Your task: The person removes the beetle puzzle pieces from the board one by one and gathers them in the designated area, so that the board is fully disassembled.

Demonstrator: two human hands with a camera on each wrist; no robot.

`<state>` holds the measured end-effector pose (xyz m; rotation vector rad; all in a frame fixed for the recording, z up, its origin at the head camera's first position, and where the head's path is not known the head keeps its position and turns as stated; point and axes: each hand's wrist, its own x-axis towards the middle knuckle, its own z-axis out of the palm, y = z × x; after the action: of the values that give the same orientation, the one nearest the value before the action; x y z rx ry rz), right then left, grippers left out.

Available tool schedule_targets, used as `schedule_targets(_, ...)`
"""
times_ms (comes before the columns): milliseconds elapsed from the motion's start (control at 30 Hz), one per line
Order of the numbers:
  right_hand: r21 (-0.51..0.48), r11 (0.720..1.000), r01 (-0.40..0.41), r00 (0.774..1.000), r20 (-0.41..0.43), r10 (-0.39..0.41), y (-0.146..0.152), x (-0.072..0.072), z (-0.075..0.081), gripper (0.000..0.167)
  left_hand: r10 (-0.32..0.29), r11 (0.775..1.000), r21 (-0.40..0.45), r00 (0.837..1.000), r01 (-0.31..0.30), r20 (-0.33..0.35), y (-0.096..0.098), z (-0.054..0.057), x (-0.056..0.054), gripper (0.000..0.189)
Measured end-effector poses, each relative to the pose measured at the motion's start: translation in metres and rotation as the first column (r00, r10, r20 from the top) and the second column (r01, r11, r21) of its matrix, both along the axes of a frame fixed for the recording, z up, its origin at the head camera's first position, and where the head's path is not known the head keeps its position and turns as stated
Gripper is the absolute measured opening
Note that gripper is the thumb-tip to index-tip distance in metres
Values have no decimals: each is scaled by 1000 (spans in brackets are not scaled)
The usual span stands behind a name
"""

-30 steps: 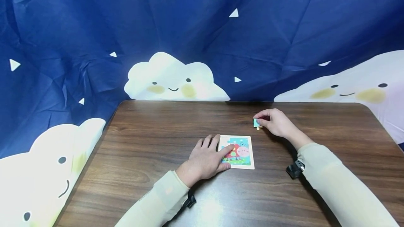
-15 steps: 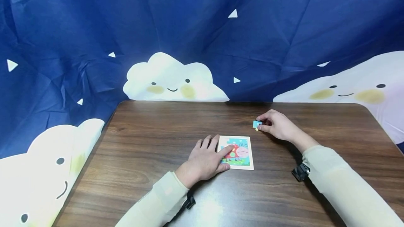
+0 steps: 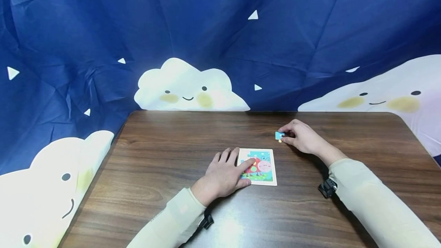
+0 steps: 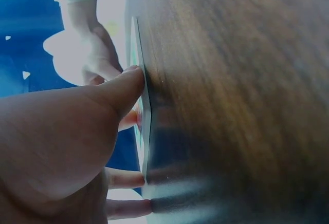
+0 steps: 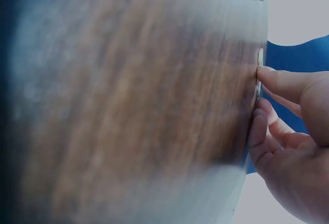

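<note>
A square jigsaw puzzle with a pale frame (image 3: 263, 183) lies flat on the table and shows a red ladybug with a pink face. My left hand (image 3: 222, 175) rests over its left side, index finger laid across the ladybug and thumb at the near edge. This hand hides part of the picture; a pale patch shows at its upper left. Beyond the frame, to the right, my right hand (image 3: 304, 137) pinches a small blue puzzle piece (image 3: 278, 135) between thumb and fingers, low at the table. From the right wrist, the piece (image 5: 260, 56) appears edge-on at the fingertips.
The brown wooden table (image 3: 165, 137) reaches back to a dark blue cloth (image 3: 213, 26) printed with white clouds and triangles. A black wrist camera (image 3: 327, 188) sits under the right sleeve, and another black camera (image 3: 207, 221) under the left.
The puzzle piece has turned and lies flatter in my right hand's fingers, shifted very slightly left. My left hand stays in place on the puzzle.
</note>
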<state>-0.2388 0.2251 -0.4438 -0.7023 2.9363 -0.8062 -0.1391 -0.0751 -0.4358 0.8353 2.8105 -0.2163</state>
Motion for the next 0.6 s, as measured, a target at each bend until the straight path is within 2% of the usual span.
schedule_targets(200, -16, 1000, 2, 1000, 4, -2, -1, 0, 1, 26, 4, 1000, 20, 1000, -5, 21, 0, 0, -1, 67)
schedule_targets(367, -31, 999, -7, 1000, -10, 6, 0, 0, 1, 26, -2, 1000, 24, 1000, 2, 10, -1, 1, -1, 67)
schedule_targets(600, -67, 998, 9, 1000, 28, -7, 2, 1, 1, 30, -3, 999, 51, 1000, 3, 13, -2, 2, 0, 66)
